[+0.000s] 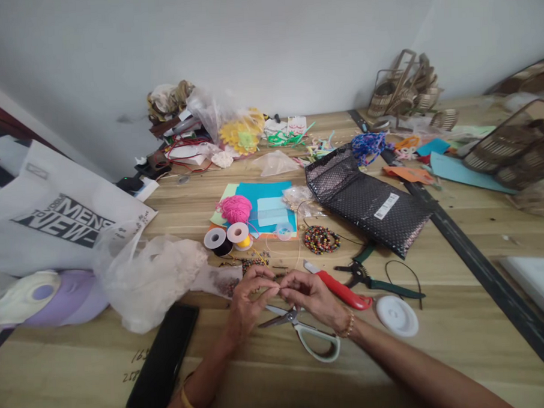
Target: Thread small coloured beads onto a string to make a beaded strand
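My left hand [248, 296] and my right hand [312, 293] meet fingertip to fingertip above the wooden table [279, 372], both pinched on something tiny that I cannot make out. White-handled scissors [304, 332] lie right under them. A red-handled knife [341, 288] rests by my right wrist. Small dark beads [252, 264] and a pile of coloured beads [321, 239] lie just beyond the hands.
Green pliers [374, 278], a white round lid [397, 314], thread spools [228, 236], pink yarn [234, 208] on blue paper [267, 195], a black bubble mailer [371, 202]. A black phone [164, 359] and plastic bag [144, 276] at left. Woven baskets [513, 145] at right.
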`<state>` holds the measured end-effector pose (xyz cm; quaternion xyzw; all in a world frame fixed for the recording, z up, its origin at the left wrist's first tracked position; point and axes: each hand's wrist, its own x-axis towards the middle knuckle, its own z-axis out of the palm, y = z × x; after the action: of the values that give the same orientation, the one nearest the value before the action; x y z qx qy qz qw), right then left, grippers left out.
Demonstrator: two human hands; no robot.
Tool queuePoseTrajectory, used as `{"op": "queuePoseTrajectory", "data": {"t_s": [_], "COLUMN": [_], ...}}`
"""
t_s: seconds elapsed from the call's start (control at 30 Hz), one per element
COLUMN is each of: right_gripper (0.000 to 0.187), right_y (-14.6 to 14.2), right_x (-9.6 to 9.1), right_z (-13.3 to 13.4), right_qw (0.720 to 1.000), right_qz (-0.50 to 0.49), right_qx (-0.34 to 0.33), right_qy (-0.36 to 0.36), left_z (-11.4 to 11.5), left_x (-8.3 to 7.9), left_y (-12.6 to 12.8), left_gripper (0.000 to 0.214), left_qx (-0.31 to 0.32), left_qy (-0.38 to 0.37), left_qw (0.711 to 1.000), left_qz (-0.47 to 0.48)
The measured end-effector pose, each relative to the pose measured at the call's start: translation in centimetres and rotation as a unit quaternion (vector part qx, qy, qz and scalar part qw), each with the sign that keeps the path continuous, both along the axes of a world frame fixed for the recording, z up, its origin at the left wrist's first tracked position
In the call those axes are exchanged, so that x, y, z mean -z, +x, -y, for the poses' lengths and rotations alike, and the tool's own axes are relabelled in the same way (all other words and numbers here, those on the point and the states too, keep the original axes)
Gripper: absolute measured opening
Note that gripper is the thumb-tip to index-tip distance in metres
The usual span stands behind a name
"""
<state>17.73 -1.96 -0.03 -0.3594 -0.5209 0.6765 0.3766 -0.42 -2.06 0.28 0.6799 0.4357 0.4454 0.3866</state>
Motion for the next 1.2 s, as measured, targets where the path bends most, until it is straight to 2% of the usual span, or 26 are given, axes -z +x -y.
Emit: {"op": "queuePoseTrajectory", "data": {"t_s": [0.13,0.3,0.53,0.9,1.2], "right_gripper": [0.039,0.042,0.041,0.045,0.045], "right_y": [0.1,0.0,0.0,0.2,0.3], "right_x": [0.1,0.3,0.6,0.1,0.5], "right_z": [-0.2,-0.3,-0.2,-0.4,-0.7], "right_qw": [0.999,0.999,0.998,0.998,0.998], "right_qz": [0.025,0.031,0.046,0.048,0.035], "right_qx": [0.019,0.033,0.039,0.038,0.054], "right_qy": [-0.006,-0.008,0.009,-0.009,-0.029], "left_z": [-0.7,-1.4,-1.4,-1.1,-1.1], "left_x": [-0.4,-1.0,-0.9,-1.2,-0.8], "left_y": [-1.1,-3.2,-4.4,-3.9,-4.0], "left_gripper": [0.01,0.009,0.01,0.013,0.016], "left_qx": [0.005,-0.037,0.004,0.052,0.064], "left_qy": [0.009,0.038,0.087,0.096,0.102], "left_qw": [0.999,0.983,0.949,0.914,0.911], "left_qz": [-0.038,-0.176,-0.304,-0.391,-0.394]}}
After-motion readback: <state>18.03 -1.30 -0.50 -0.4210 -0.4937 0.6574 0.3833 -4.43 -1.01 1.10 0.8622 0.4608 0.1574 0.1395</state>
